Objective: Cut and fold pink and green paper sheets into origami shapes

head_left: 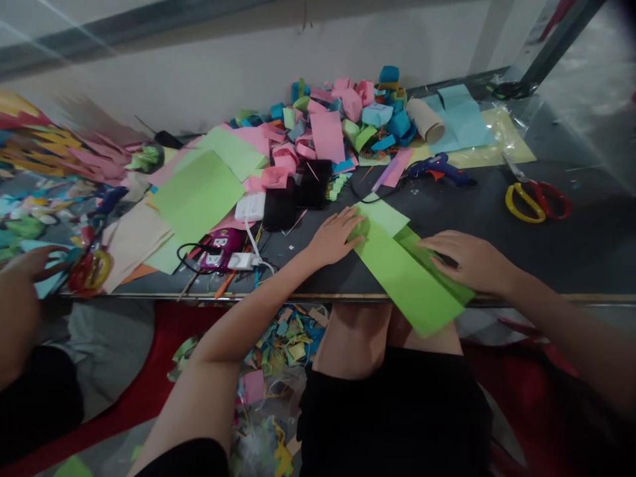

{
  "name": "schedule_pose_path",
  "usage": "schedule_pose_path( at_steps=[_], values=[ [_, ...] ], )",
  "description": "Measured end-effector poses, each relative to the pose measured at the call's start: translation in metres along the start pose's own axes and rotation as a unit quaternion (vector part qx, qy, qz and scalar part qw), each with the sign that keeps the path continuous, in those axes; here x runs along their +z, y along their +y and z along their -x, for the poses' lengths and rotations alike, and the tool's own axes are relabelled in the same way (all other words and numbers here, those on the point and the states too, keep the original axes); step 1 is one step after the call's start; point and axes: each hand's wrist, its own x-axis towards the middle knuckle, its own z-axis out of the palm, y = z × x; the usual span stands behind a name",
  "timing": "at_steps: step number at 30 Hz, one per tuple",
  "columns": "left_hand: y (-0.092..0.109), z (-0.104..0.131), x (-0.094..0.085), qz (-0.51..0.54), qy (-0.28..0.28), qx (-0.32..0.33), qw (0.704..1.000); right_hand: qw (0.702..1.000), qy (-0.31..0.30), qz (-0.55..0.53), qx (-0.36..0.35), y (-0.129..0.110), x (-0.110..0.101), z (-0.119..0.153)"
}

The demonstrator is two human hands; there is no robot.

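A bright green folded sheet (407,278) lies slanted at the table's front edge, its lower end hanging over the edge above the person's knees. My left hand (335,237) rests on its upper left corner, fingers spread and flat. On its right side lies my right hand (464,258), fingers stretched over the darker green layer, thumb beneath them; it presses the paper without wrapping round it. A paler green piece (385,215) shows at the top end, partly under the bright sheet.
Red and yellow scissors (539,201) lie right, a blue glue gun (442,170) behind. Paper scraps (328,136) are heaped at the back. Green sheets (199,195), a phone (314,184) and a purple device (222,248) lie left. Another person's hand (30,265) is at far left.
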Motion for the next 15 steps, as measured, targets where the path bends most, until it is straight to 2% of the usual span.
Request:
schedule_pose_path(
  at_steps=[2,6,8,12,13,15],
  values=[
    [-0.002,-0.012,-0.002,0.001,-0.017,0.054,0.998,0.999,0.003,-0.010,-0.042,0.005,0.002,-0.001],
    [-0.007,-0.024,-0.007,-0.016,0.023,0.127,0.991,0.994,-0.014,-0.014,-0.109,0.006,0.008,-0.004],
    [-0.006,-0.020,-0.008,-0.016,0.027,0.157,0.987,0.995,0.006,-0.010,-0.101,0.002,0.011,-0.002],
    [0.004,-0.004,-0.005,-0.010,0.010,0.203,0.979,0.992,0.118,-0.002,-0.036,-0.001,0.018,-0.003],
    [0.007,-0.001,-0.005,-0.009,0.009,0.205,0.979,0.991,0.128,-0.003,-0.040,-0.001,0.019,-0.004],
    [0.010,0.005,-0.006,-0.004,0.013,0.196,0.981,0.992,0.093,-0.012,-0.090,0.001,0.022,-0.009]
  ],
)
